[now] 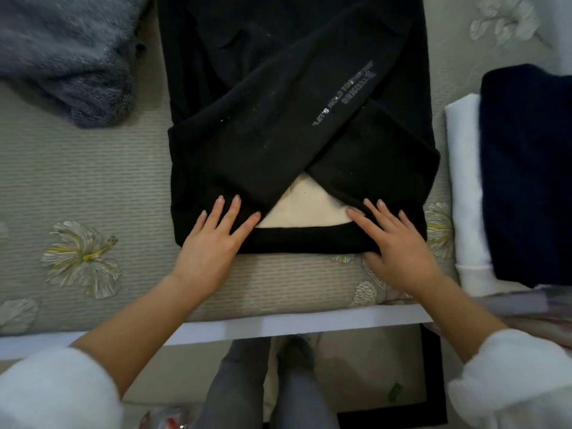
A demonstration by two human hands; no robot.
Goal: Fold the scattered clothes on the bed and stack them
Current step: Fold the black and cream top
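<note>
Fluffy white sleeves (55, 394) bare both forearms. Left hand (213, 243) and right hand (399, 243) lie flat, fingers straight and spread, pressing the near hem of a black fleece sweatshirt (278, 134). Its sleeves cross over a cream panel (303, 209) on the ribbed beige floral bedspread (93, 181). Folded navy plush garment (526, 181) lies to the right.

Both hands, left (213, 239) and right (396, 239), press flat on the black sweatshirt's (263, 134) near hem, sleeves crossed.

A flowered bedspread (93, 181) and a black-bordered floor mat (435, 382)
</note>
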